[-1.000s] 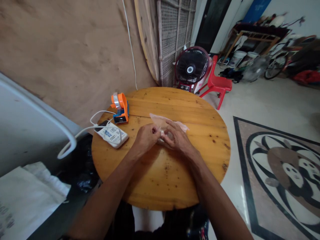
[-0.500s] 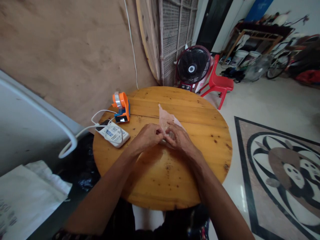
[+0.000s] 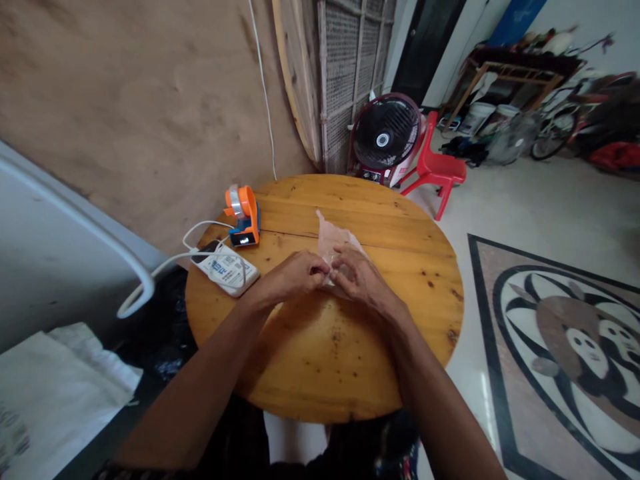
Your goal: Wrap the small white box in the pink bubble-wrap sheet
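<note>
A thin pinkish, half-clear plastic bag (image 3: 331,235) lies crumpled on the round wooden table (image 3: 320,360), its pointed end toward the far side. My left hand (image 3: 300,272) is closed at the near left part of the bag, thumb and forefinger pinched together on it. From the right, my right hand (image 3: 361,275) also pinches the bag with thumb and bent fingers, the fingertips of both hands almost meeting. Both hands partly cover the near end of the bag, so what lies under the fingers is hidden.
A white power bank (image 3: 227,270) with a cable sits at the table's left edge. Behind it stands an orange and blue holder (image 3: 245,217) with a small lit screen. A fan (image 3: 384,133) and a red chair (image 3: 440,167) are beyond the table.
My left hand has shifted slightly, its pinch now a little apart from the right palm. The right fingers have curled closer together on the bag. The bag stays in about the same place.
</note>
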`<state>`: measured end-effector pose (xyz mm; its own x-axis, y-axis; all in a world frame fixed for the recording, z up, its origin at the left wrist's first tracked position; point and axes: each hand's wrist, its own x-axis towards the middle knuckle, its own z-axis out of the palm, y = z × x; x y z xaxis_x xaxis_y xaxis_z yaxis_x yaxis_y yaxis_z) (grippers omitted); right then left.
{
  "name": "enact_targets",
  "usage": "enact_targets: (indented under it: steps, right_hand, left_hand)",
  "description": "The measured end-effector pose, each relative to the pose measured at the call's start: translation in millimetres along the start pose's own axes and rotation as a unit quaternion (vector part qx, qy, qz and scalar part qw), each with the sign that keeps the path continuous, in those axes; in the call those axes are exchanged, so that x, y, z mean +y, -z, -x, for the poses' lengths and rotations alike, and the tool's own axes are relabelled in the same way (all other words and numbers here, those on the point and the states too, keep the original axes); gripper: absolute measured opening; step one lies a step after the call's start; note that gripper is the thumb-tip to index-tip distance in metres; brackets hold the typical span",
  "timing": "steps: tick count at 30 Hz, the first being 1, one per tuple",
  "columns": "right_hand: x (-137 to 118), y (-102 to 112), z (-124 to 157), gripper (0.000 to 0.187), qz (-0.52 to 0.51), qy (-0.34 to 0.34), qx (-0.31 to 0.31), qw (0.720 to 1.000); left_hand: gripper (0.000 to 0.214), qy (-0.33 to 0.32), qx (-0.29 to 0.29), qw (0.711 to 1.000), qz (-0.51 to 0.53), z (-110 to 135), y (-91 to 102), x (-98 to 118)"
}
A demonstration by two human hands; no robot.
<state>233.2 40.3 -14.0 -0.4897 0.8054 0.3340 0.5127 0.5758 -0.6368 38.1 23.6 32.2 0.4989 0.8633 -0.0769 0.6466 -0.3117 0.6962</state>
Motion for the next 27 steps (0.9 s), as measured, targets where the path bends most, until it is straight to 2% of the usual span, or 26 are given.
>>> enact_targets:
  steps: [4,9,14,19,27]
  right_hand:
    - [3.2,-1.0,0.5,0.015,-0.02,-0.021,-0.007,1.0]
    - [6.0,-1.1,-0.6,0.015,-0.038,-0.01,-0.005,0.999]
    - [2.7,1.9,0.1,0.014,-0.064,-0.026,-0.011,0.998]
    - [9.5,0.7,0.0,0.016,-0.138,-0.041,-0.028,0.989]
    - [22.4,-5.8,-6.9,0.023,-0.163,-0.089,-0.01,0.982]
  left_hand:
    - [0.022,-0.038,0.062,0.997,-0.017,3.0,-13.7,-10.9]
    - [0.018,-0.066,0.151,0.986,0.001,4.7,-26.3,-25.9]
    - [0.016,-0.107,0.153,0.982,0.015,-0.7,-29.3,-32.1]
    - [0.017,-0.138,0.166,0.976,0.028,-5.3,-32.4,-37.9]
    - [0.021,-0.138,0.184,0.97,0.079,-5.7,-39.5,-43.4]
